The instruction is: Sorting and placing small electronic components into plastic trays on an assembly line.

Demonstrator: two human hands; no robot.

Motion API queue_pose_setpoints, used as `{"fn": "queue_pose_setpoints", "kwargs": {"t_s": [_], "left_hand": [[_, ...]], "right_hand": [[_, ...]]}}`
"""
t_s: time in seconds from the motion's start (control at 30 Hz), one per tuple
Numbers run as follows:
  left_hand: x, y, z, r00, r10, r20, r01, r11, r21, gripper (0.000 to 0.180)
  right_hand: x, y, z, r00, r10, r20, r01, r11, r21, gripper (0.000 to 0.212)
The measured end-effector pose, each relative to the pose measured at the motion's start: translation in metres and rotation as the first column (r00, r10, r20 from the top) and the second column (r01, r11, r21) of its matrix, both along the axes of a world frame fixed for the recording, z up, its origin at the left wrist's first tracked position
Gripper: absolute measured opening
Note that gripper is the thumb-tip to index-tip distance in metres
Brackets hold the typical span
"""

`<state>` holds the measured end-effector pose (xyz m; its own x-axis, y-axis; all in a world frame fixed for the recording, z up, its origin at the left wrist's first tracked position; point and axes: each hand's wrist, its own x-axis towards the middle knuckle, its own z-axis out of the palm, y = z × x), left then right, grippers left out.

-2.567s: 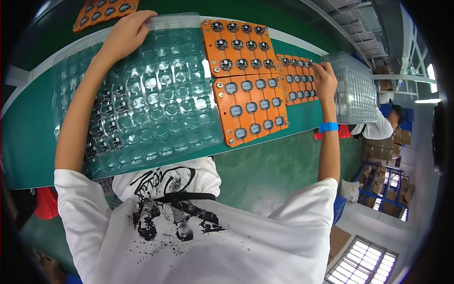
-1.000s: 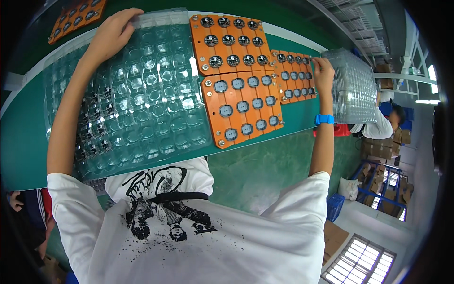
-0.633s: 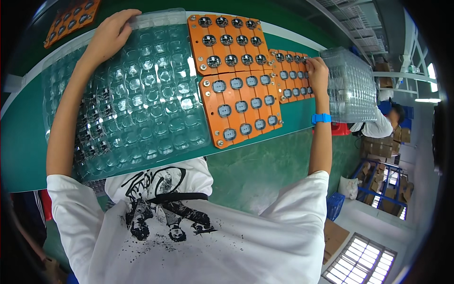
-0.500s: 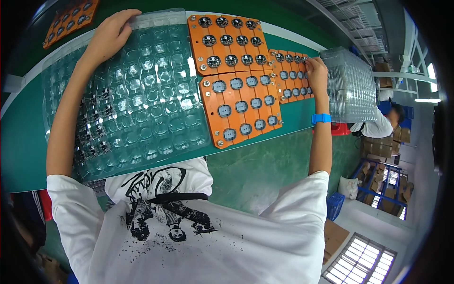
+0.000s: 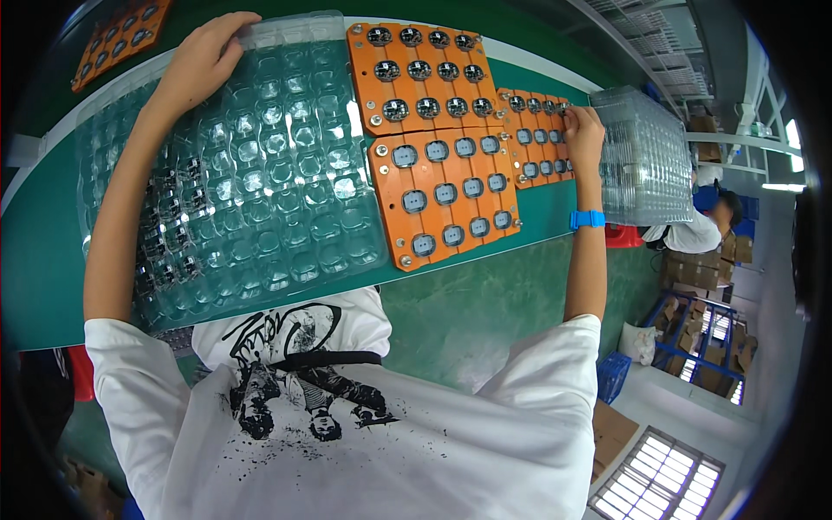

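Note:
My left hand (image 5: 204,65) rests at the far edge of a clear plastic blister tray (image 5: 286,165), its fingers stretched out and the thumb apart. Small dark parts (image 5: 173,217) sit in several pockets near my left forearm. My right hand (image 5: 584,137) is at the right edge of the farthest-right orange fixture (image 5: 539,153), fingers bent together by its upper row. What they pinch is hidden. Between my hands lie two more orange fixtures: the far one (image 5: 407,90) holds round dark circuit boards, the near one (image 5: 429,221) holds grey rounded pieces.
A tall stack of clear trays (image 5: 646,156) stands just right of my right hand. Another orange fixture (image 5: 120,39) lies beyond the green table (image 5: 39,286) at far left. A person (image 5: 698,230) in white is behind the stack, with cartons and a blue rack (image 5: 698,338).
The orange fixture at the far left has shifted left. The tray and the fixtures between my hands appear slightly farther right. Both hands stay almost in place.

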<state>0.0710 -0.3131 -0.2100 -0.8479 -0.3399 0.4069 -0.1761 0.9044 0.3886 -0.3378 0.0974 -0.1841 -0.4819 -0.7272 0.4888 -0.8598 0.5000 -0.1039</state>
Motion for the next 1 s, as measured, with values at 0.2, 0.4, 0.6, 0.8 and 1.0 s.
{"fn": "queue_pose_setpoints", "kwargs": {"t_s": [0.2, 0.4, 0.6, 0.8, 1.0], "left_hand": [[0.0, 0.0, 0.0, 1.0, 0.001, 0.003, -0.001, 1.0, 0.011, 0.038], [0.002, 0.002, 0.003, 1.0, 0.001, 0.019, -0.003, 0.998, 0.055, 0.039], [0.002, -0.001, 0.001, 1.0, 0.003, 0.022, -0.003, 1.0, 0.01, 0.038], [0.001, -0.001, 0.003, 1.0, -0.007, 0.028, 0.006, 1.0, 0.018, 0.038], [0.001, 0.0, 0.004, 1.0, -0.004, 0.03, 0.003, 1.0, 0.028, 0.038]], "right_hand": [[-0.003, -0.009, 0.01, 0.997, -0.008, -0.07, 0.023, 0.975, 0.222, 0.012], [-0.008, -0.01, 0.015, 0.997, 0.008, -0.079, 0.014, 0.964, 0.267, 0.012], [-0.003, -0.007, 0.015, 0.999, -0.01, -0.042, 0.019, 0.975, 0.222, 0.012], [-0.003, -0.012, 0.014, 0.996, -0.002, -0.091, 0.026, 0.967, 0.254, 0.011], [-0.005, -0.01, 0.015, 0.998, 0.063, -0.005, -0.06, 0.98, 0.192, 0.011]]}}
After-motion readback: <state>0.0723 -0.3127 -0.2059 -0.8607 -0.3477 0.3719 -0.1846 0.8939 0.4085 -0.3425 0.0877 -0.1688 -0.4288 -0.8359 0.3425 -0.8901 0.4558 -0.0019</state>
